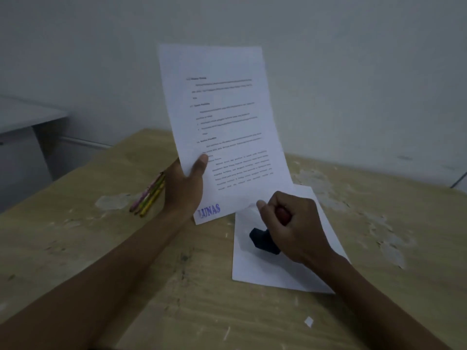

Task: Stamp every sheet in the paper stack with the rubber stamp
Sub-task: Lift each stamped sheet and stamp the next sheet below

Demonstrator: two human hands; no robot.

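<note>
My left hand (185, 184) holds a printed sheet (222, 117) upright by its lower left edge, thumb on the front. A blue "LUNAS" stamp mark (209, 210) shows at the sheet's bottom left corner. My right hand (290, 223) is closed on the rubber stamp (264, 240), which has a reddish handle and a black base. The stamp sits tilted over the paper stack (262, 271), white sheets lying flat on the wooden table (126, 261). My right thumb touches the lifted sheet's bottom edge.
Several coloured pencils (149, 195) lie on the table behind my left hand. The table top is scuffed, with peeled patches at right. A white wall stands close behind. A grey desk (27, 117) is at far left. A paper scrap (308, 322) lies near the front.
</note>
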